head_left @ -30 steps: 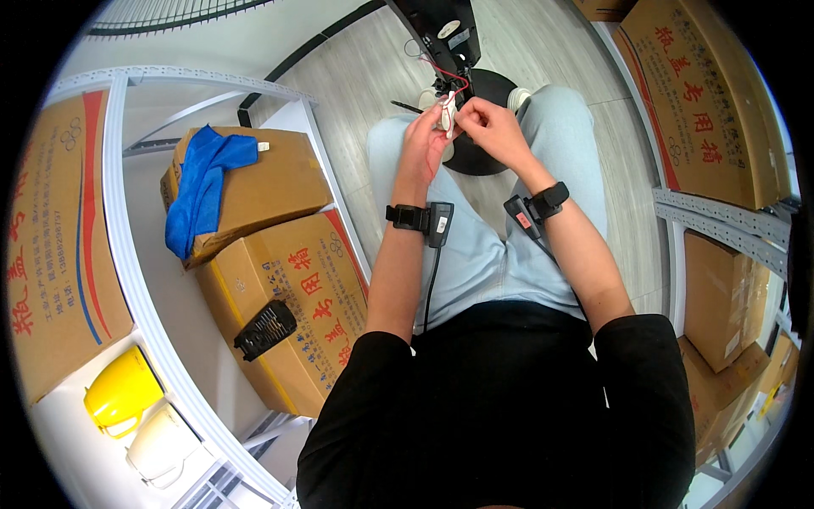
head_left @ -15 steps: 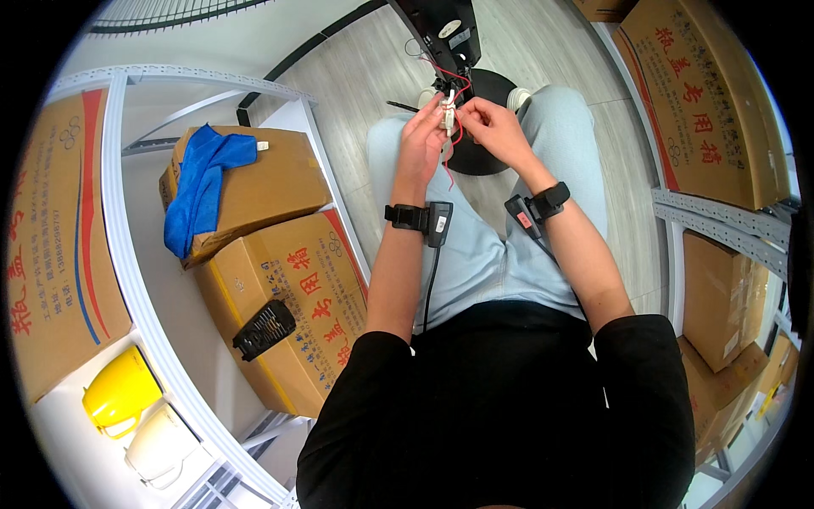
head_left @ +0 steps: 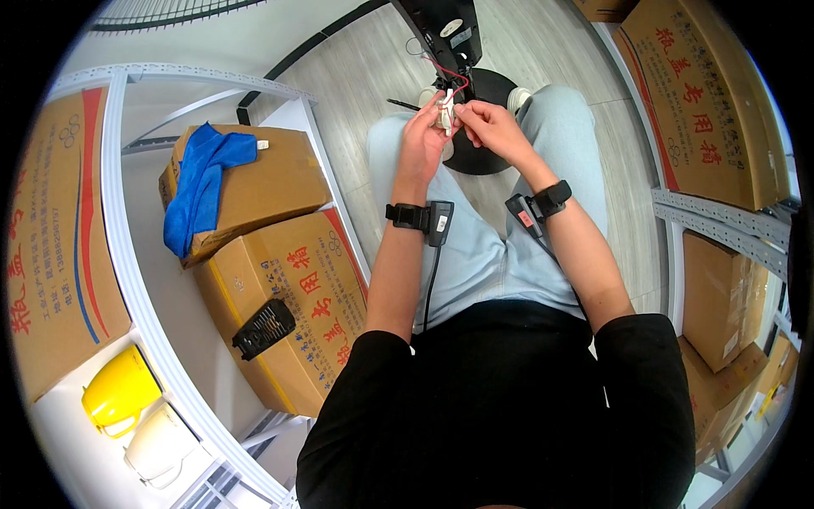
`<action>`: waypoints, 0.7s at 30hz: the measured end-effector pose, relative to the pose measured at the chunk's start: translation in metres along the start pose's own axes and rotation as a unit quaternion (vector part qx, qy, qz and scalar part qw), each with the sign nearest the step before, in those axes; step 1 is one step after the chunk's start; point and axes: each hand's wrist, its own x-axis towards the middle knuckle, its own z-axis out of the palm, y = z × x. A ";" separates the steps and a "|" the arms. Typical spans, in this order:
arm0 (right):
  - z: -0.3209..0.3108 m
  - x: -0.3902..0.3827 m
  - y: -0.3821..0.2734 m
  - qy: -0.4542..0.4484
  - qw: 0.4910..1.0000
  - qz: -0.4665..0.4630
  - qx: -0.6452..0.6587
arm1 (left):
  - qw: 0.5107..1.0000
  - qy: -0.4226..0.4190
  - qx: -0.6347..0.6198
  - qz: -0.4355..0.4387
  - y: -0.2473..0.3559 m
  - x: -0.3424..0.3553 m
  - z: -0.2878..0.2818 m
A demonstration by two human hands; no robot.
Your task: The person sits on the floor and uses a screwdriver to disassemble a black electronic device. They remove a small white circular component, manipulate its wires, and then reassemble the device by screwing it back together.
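Observation:
Above my knees, my left hand (head_left: 424,136) and my right hand (head_left: 487,125) meet around a small white connector part (head_left: 446,114). Thin red and white wires (head_left: 449,78) run from it up to a black device (head_left: 441,30) at the top of the view. Both hands pinch the white part between their fingertips. Each wrist wears a black band with a small sensor (head_left: 439,222) and a cable. I sit in light blue trousers and a black shirt.
A black round base (head_left: 483,127) lies on the grey floor under my hands. At my left stand cardboard boxes (head_left: 280,293), one with a blue cloth (head_left: 199,182), one with a black handset (head_left: 264,328). A yellow kettle (head_left: 119,392) and a white kettle (head_left: 161,445) sit lower left. More boxes (head_left: 704,93) fill the right shelf.
My hands stay together on the white part; the fingers have shifted slightly around it, and the part sits a little more upright than a second ago.

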 end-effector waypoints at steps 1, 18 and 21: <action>0.002 -0.002 -0.002 -0.001 1.000 -0.005 0.001 | 1.000 0.020 0.000 0.003 -0.001 0.000 0.001; -0.003 -0.001 0.016 0.128 0.982 -0.117 -0.076 | 0.995 0.071 -0.055 0.035 0.009 -0.006 0.010; -0.003 -0.006 0.012 0.095 0.976 -0.124 -0.152 | 0.995 0.063 -0.066 0.041 0.011 -0.007 0.007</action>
